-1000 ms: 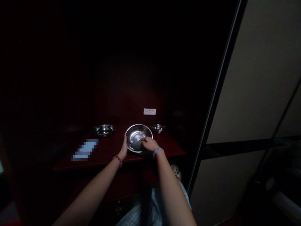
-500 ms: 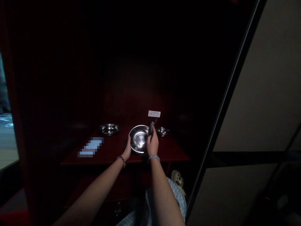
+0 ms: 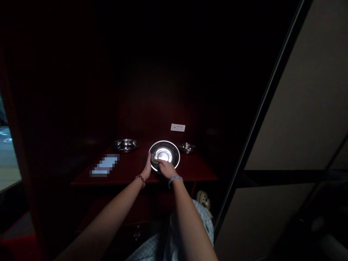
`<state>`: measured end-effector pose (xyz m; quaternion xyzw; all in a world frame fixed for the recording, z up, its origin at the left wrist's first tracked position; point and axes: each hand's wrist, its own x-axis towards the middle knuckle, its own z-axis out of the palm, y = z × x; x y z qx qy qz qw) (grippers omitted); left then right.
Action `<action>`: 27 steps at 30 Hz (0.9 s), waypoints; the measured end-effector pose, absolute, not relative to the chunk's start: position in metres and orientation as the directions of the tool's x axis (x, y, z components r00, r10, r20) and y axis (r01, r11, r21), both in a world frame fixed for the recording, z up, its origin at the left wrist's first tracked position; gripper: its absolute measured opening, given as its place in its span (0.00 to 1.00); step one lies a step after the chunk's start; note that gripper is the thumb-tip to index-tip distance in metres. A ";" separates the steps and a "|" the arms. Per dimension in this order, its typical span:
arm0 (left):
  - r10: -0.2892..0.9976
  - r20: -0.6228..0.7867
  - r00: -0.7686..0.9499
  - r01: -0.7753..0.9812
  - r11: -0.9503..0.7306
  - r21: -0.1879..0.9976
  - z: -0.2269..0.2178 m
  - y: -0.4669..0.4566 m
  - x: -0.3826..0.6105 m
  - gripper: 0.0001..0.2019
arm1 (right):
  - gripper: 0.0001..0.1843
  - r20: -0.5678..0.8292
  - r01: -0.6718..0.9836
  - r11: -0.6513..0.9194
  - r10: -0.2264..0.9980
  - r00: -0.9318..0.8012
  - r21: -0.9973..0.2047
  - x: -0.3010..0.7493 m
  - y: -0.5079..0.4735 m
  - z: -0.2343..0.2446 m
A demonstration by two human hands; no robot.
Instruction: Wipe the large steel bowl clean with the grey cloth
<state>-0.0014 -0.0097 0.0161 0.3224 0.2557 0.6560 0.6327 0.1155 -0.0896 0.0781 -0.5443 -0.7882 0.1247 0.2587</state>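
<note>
A round stainless steel bowl (image 3: 170, 154) sits on the dark red wooden shelf (image 3: 195, 174), its inside shining. My left hand (image 3: 146, 169) grips the near-left rim. My right hand (image 3: 166, 169) lies across the bowl's near side, fingers reaching inside. A dark grey cloth (image 3: 157, 160) shows just under those fingertips, mostly hidden by them.
Two smaller steel dishes (image 3: 125, 145) (image 3: 187, 147) stand left and right of the bowl. A flat pale blue object (image 3: 104, 165), pixelated, lies to the left. A white wall socket panel (image 3: 177, 127) is behind. A dark door frame (image 3: 261, 119) runs along the right.
My right hand has dropped from upright, with the grey cloth held up, to lying over the bowl. The left hand still holds the rim.
</note>
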 end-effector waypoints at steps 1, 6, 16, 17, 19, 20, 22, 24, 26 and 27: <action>0.997 0.078 -0.024 -0.662 -0.074 0.746 0.018 -0.013 -0.001 0.24 | 0.28 0.265 0.792 0.361 0.929 -0.259 -0.492 0.117 -0.091 0.080; 0.991 0.041 -0.130 -0.636 -0.115 0.763 0.027 -0.021 -0.001 0.25 | 0.27 0.298 0.805 0.355 0.926 -0.233 -0.475 0.118 -0.094 0.082; 0.996 0.072 -0.047 -0.606 -0.085 0.791 0.030 -0.023 0.000 0.27 | 0.30 0.331 0.803 0.452 0.882 -0.337 -0.388 0.116 -0.089 0.065; 0.996 0.067 -0.054 -0.606 -0.086 0.790 0.029 -0.022 0.000 0.27 | 0.31 0.321 0.807 0.450 0.884 -0.341 -0.382 0.116 -0.088 0.064; 0.996 0.057 -0.070 -0.605 -0.088 0.791 0.028 -0.021 0.000 0.27 | 0.32 0.302 0.813 0.459 0.881 -0.364 -0.359 0.115 -0.087 0.062; 0.996 0.055 -0.072 -0.603 -0.087 0.793 0.028 -0.021 0.000 0.27 | 0.32 0.302 0.817 0.470 0.875 -0.379 -0.335 0.116 -0.087 0.062; 0.997 0.057 -0.058 -0.594 -0.080 0.800 0.028 -0.021 0.000 0.25 | 0.34 0.340 0.847 0.457 0.868 -0.361 -0.270 0.122 -0.084 0.064; 0.997 0.069 -0.024 -0.586 -0.070 0.807 0.027 -0.022 0.001 0.24 | 0.35 0.417 0.900 0.383 0.867 -0.273 -0.207 0.134 -0.082 0.068; 0.997 0.081 -0.002 -0.585 -0.067 0.809 0.026 -0.022 0.002 0.24 | 0.34 0.461 0.923 0.339 0.858 -0.225 -0.180 0.147 -0.080 0.073; 0.996 0.085 -0.001 -0.586 -0.069 0.807 0.024 -0.020 0.002 0.24 | 0.34 0.471 0.923 0.344 0.852 -0.230 -0.172 0.153 -0.079 0.075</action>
